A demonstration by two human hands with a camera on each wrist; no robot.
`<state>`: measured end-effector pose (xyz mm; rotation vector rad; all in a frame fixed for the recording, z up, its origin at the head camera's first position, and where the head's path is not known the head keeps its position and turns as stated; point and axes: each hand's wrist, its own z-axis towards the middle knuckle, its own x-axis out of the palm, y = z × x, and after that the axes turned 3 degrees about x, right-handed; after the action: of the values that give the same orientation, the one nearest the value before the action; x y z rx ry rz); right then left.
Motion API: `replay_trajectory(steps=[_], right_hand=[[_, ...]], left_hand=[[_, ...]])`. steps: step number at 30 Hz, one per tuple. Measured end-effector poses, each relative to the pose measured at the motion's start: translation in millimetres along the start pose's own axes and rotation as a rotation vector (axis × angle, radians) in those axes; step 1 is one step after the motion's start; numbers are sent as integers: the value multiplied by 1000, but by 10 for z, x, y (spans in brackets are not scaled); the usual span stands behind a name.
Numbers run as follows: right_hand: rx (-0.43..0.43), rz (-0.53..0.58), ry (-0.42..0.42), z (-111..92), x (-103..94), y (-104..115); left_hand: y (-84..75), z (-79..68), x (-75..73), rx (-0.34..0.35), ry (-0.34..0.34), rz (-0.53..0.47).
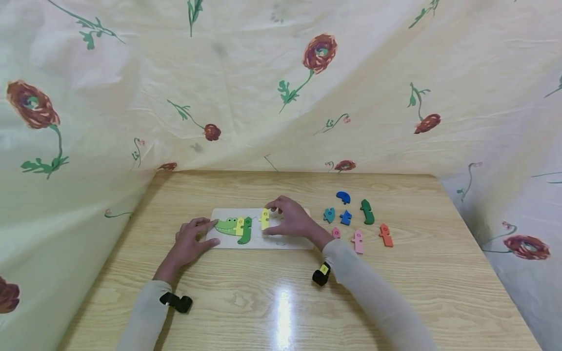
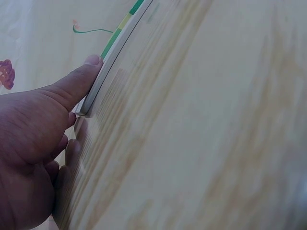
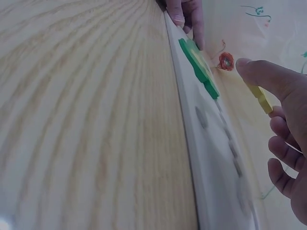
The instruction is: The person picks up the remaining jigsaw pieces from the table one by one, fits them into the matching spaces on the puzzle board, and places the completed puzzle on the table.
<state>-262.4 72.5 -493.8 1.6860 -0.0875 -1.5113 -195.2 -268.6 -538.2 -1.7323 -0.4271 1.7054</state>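
A white puzzle board (image 1: 281,212) lies on the table. At its left end sit a green crocodile head piece (image 1: 226,225), a yellow piece (image 1: 239,226) and a green piece with a foot (image 1: 247,231). My left hand (image 1: 190,242) rests at the board's left end, thumb on its edge in the left wrist view. Over the board's middle, my right hand (image 1: 291,219) pinches a yellow puzzle piece (image 1: 265,219) between thumb and fingers. The right wrist view shows this piece raised above the board, partly hidden by the thumb.
Loose pieces lie right of the board: a dark blue one (image 1: 344,197), a teal one (image 1: 329,215), a blue one (image 1: 346,217), a green one (image 1: 367,212), an orange one (image 1: 386,235) and two pink ones (image 1: 358,242). Floral cloth (image 1: 246,97) hangs around the table.
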Motion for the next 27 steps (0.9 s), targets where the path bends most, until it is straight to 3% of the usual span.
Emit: replay_trajectory(steps=[27], right_hand=[[17,-8,9,127,353,90]], left_hand=[[3,1,-3,0,11,-5]])
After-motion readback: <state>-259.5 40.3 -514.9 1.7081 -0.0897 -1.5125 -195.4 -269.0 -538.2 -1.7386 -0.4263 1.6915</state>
